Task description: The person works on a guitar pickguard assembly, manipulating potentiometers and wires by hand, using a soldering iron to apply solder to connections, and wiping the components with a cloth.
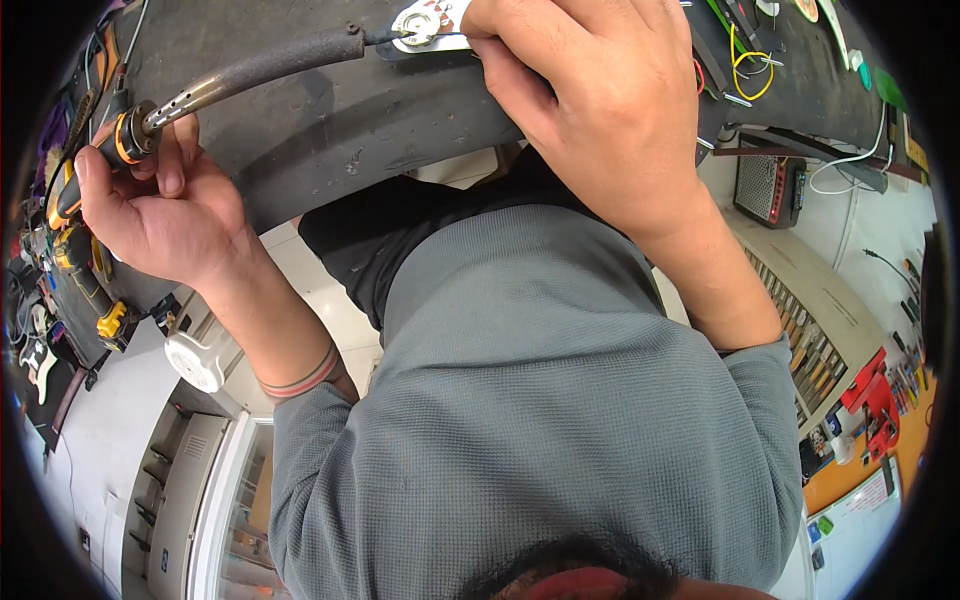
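My left hand [190,215] is closed around the orange and black handle of a soldering iron [225,88]. A dark sleeve covers much of the iron's long barrel, and the tip reaches a small round silvery part [416,27] on a white piece at the far edge of the view. Whether the tip touches that part is not clear. Just right of it, my right hand [610,110] has its fingers closed in a pinch over the white piece. The fingertips hide what lies between them.
A dark workbench [390,125] spans the top. Yellow wire [755,75] and small tools lie at the far right. A yellow and black cordless drill [88,285] sits at the left. Lower right are a drawer cabinet [845,300] and a red tool [880,405].
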Demonstrator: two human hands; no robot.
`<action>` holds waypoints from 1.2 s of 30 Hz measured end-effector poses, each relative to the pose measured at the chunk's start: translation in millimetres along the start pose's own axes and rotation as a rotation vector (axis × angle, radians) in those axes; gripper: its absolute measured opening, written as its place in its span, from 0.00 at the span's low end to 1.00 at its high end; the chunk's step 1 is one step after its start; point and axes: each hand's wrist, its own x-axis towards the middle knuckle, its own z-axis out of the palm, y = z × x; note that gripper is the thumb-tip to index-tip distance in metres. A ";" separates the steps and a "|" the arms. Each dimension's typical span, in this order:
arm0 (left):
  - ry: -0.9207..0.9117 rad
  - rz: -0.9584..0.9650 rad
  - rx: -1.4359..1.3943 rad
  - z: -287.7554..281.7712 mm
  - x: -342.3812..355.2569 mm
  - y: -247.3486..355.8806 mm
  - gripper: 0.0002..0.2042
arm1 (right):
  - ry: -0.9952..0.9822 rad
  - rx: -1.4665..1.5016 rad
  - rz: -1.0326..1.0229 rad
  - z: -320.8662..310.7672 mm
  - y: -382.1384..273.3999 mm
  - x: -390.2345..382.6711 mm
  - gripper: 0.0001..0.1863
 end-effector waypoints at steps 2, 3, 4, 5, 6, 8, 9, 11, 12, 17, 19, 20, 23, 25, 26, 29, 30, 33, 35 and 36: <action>-0.020 -0.004 -0.005 -0.9 0.3 1.1 0.14 | 0.063 0.019 -0.022 0.6 -1.9 0.5 0.11; -0.019 -0.005 -0.004 -0.6 0.3 0.9 0.14 | 0.011 0.002 0.007 -3.8 -6.0 3.6 0.11; -0.019 0.002 -0.002 0.5 0.1 0.8 0.14 | -0.015 -0.007 0.022 -3.4 -5.9 3.1 0.11; -0.019 0.010 0.001 1.2 -0.3 0.9 0.14 | -0.040 -0.016 0.036 -3.0 -5.9 2.6 0.11; -0.019 0.010 0.002 1.5 -0.8 1.3 0.14 | 0.021 0.021 0.022 3.9 -1.2 -2.4 0.11; -0.033 0.022 0.026 1.3 -1.4 0.8 0.14 | 0.082 0.058 0.008 5.1 -0.2 -3.4 0.11; -0.032 0.021 0.027 1.3 -1.8 0.5 0.14 | 0.071 0.063 0.013 -0.3 -3.0 -0.5 0.11; -0.017 0.038 0.056 2.0 -2.3 0.0 0.15 | 0.061 0.066 0.019 -0.9 -2.9 -0.2 0.11; -0.018 0.038 0.055 1.5 -1.9 0.0 0.15 | 0.083 0.058 0.001 4.5 0.3 -2.7 0.11; -0.047 0.038 0.061 1.9 -1.9 0.3 0.16 | 0.093 0.068 0.005 6.8 1.4 -5.2 0.11; -0.054 0.040 0.063 1.1 -1.5 0.4 0.16 | 0.085 0.074 0.011 0.8 -1.9 -1.7 0.11; -0.062 0.042 0.064 1.1 -1.4 0.5 0.16 | 0.083 0.075 0.013 0.2 -1.9 -1.7 0.11; -0.061 0.060 0.079 1.8 -2.6 0.7 0.15 | 0.095 0.084 0.015 7.7 2.4 -6.6 0.11; -0.055 0.070 0.080 3.3 -3.7 1.4 0.15 | 0.112 0.064 -0.008 8.2 2.0 -5.5 0.11; -0.049 0.079 0.081 3.7 -4.2 2.2 0.15 | 0.118 0.058 -0.016 8.4 1.8 -5.2 0.11; -0.088 0.014 0.028 1.3 -8.2 10.5 0.15 | 0.128 0.056 -0.012 3.9 -1.3 -2.4 0.10; -0.132 -0.004 0.019 -8.6 -7.4 13.3 0.16 | 0.034 0.036 0.030 -5.7 -7.2 2.1 0.10; -0.196 -0.068 -0.072 -15.9 -20.1 27.9 0.15 | 0.037 0.054 0.052 3.7 -2.1 -4.0 0.09; -0.224 -0.055 -0.079 -21.7 -28.3 32.3 0.15 | 0.133 0.089 0.031 7.2 0.7 -5.6 0.09; -0.219 -0.066 -0.057 -23.5 -34.4 34.6 0.16 | 0.120 0.057 0.012 4.1 0.5 -4.1 0.09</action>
